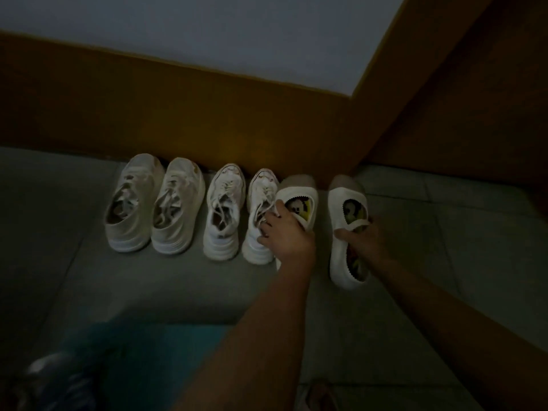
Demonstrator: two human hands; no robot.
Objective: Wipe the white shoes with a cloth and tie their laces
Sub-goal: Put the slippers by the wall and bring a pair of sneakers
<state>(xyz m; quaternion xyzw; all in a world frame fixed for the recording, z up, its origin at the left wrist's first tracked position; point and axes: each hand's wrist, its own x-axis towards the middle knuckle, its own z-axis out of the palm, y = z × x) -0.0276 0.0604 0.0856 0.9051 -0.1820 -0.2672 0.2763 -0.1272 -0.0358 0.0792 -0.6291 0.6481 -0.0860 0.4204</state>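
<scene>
Six white shoes [222, 212] stand in a row on the floor [118, 292], toes along its far edge at the skirting [178, 120]. Our left hand [286, 232] grasps the left slip-on [299, 188] at its rim. Our right hand [360, 241] clasps the right slip-on [348, 200] across its middle. We are probably parting these from the laced pairs [154, 203]. No cloth in view.

Dim light, grey tiled floor [89, 277], brown skirting band [148, 114], pale wall [207, 31], possibly painted.

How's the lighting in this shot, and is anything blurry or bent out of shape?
Head view: dim and murky overall, no glare, yet the white sneakers and the left hand and right hand gripping the slip-ons are readable; head view, bottom left: a blue shape is blurred beyond recognition; head view, top: the brown wall band bows slightly from wide-angle distortion.
</scene>
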